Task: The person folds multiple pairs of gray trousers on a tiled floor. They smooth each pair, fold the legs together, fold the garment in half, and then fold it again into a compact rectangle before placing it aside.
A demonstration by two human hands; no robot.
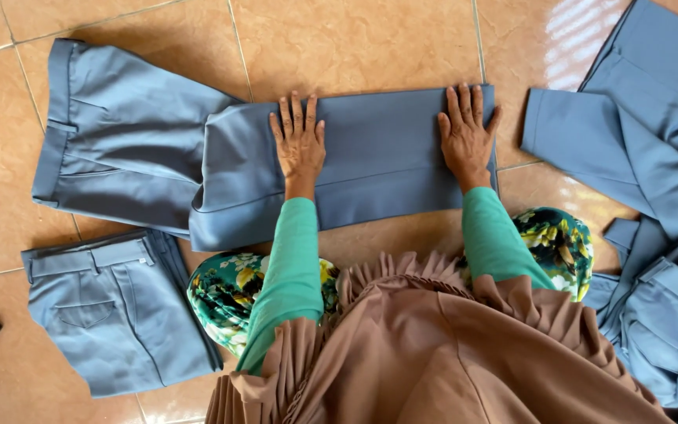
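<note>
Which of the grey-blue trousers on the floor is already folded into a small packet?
The folded trousers at lower left, beside the left arm. The pair under both hands lies long; the others at right are loosely heaped.

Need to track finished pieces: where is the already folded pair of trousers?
The folded grey trousers lie on the tiled floor at lower left, just beyond the left hand's sleeve.

Head camera looks steeply down, close over the tiled floor [370, 39].

Green long sleeves [288, 259], brown pleated garment [433, 353], and floral teal-and-yellow fabric [559, 243] at the knees.
</note>
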